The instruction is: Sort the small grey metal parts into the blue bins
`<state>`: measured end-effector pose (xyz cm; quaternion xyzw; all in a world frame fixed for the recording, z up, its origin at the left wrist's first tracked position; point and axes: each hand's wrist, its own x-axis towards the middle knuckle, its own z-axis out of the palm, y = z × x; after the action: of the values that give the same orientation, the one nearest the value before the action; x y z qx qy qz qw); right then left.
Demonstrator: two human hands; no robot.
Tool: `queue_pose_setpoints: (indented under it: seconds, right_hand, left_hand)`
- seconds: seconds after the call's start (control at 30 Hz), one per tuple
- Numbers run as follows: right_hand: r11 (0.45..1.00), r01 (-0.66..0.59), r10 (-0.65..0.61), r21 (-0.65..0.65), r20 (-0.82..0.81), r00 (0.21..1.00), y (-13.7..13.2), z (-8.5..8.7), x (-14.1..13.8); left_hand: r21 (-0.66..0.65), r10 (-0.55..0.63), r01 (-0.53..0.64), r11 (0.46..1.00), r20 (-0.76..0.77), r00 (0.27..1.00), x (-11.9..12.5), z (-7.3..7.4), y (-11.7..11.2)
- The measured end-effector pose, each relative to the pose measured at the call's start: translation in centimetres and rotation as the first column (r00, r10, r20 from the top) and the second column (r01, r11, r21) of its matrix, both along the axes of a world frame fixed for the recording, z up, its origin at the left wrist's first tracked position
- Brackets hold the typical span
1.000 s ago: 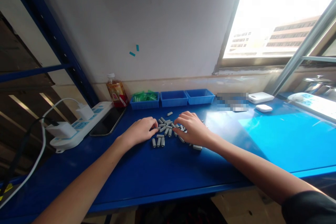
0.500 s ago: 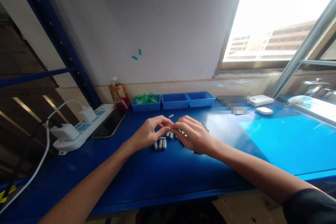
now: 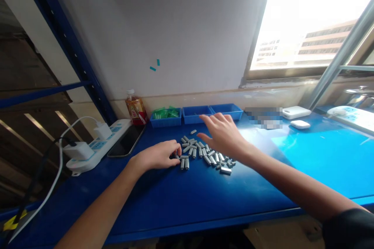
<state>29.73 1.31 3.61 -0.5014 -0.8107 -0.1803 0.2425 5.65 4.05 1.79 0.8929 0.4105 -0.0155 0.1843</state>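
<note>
Metal pieces (image 3: 200, 152) lie right of left hand (image 3: 163, 155), near right hand (image 3: 224, 135).

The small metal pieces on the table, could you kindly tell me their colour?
The small metal pieces are silvery grey, best seen in the head view.

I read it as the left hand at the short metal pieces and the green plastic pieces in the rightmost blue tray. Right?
Not quite: the head view shows the green plastic pieces in the leftmost blue tray. The left hand is at the short metal pieces.
</note>
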Motion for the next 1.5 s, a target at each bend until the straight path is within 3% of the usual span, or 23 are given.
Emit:
queue_pose_setpoints:
  seconds: [0.07, 0.17, 0.3, 0.43, 0.53, 0.6, 0.67, 0.77, 0.87, 0.97, 1.13, 1.23, 1.37, 1.5]
  right_hand:
    - [0.992, -0.089, 0.089, -0.086, -0.003, 0.996, -1.3, -2.1, -0.5]
    - [0.967, -0.227, 0.224, -0.113, -0.039, 0.974, -2.5, -4.2, -1.1]
    - [0.936, -0.353, 0.352, -0.003, -0.090, 0.932, -2.0, -5.0, -1.8]
    - [0.887, -0.451, 0.458, 0.099, -0.068, 0.886, -2.0, -5.0, -1.9]
    - [0.853, -0.490, 0.511, 0.183, -0.093, 0.855, -2.0, -3.6, -1.5]
    - [0.853, -0.450, 0.505, 0.264, -0.196, 0.841, -0.9, -1.4, -1.0]
    - [0.886, -0.356, 0.445, 0.297, -0.331, 0.832, 1.6, 1.4, -0.6]
    - [0.971, -0.151, 0.219, 0.186, -0.436, 0.873, 6.7, 5.1, -0.5]
    - [0.992, 0.001, -0.032, -0.125, -0.246, 0.969, 10.2, 6.4, -0.8]
    - [0.975, 0.049, -0.067, -0.217, -0.077, 0.995, 9.4, 5.5, -1.0]
    - [0.952, -0.136, 0.128, -0.273, -0.045, 0.991, 3.2, 1.7, -0.3]
    - [0.927, -0.224, 0.198, -0.300, -0.114, 0.974, 0.8, -1.4, 0.5]
    - [0.911, -0.285, 0.245, -0.297, -0.165, 0.955, -0.3, -4.6, 0.4]
    - [0.914, -0.359, 0.327, -0.190, -0.179, 0.928, -0.7, -5.4, -1.1]
  left_hand:
    - [0.048, -0.020, 0.018, 0.999, 0.047, 0.999, 0.2, -0.2, 0.1]
    - [0.029, -0.002, -0.004, 1.000, 0.222, 0.975, 0.5, -0.2, 0.1]
    - [-0.127, 0.069, -0.005, 0.992, 0.500, 0.864, 1.4, -0.2, -0.3]
    - [-0.229, 0.070, 0.089, 0.969, 0.604, 0.794, 2.5, -0.5, -1.1]
    - [-0.277, 0.086, 0.118, 0.953, 0.626, 0.775, 2.6, -0.4, -1.3]
    - [-0.252, 0.082, 0.087, 0.964, 0.591, 0.802, 2.3, 0.0, -1.2]
    - [-0.182, 0.055, 0.041, 0.983, 0.490, 0.870, 1.8, 0.5, -1.1]
    - [-0.118, 0.006, 0.025, 0.993, 0.258, 0.966, 1.0, 1.2, -0.9]
    - [-0.142, 0.019, -0.009, 0.990, 0.069, 0.997, 0.5, 1.3, -0.9]
    - [-0.098, 0.045, -0.046, 0.994, -0.013, 0.999, 0.5, 1.1, -1.1]
    - [0.014, 0.009, -0.009, 1.000, -0.031, 0.999, 1.2, 0.6, -1.3]
    - [0.031, -0.003, 0.003, 1.000, -0.019, 1.000, 1.5, 0.3, -1.2]
    - [0.092, -0.006, 0.003, 0.996, 0.022, 1.000, 1.4, 0.2, -0.9]
    - [0.037, -0.003, -0.004, 0.999, 0.205, 0.979, 1.2, 0.3, -0.5]
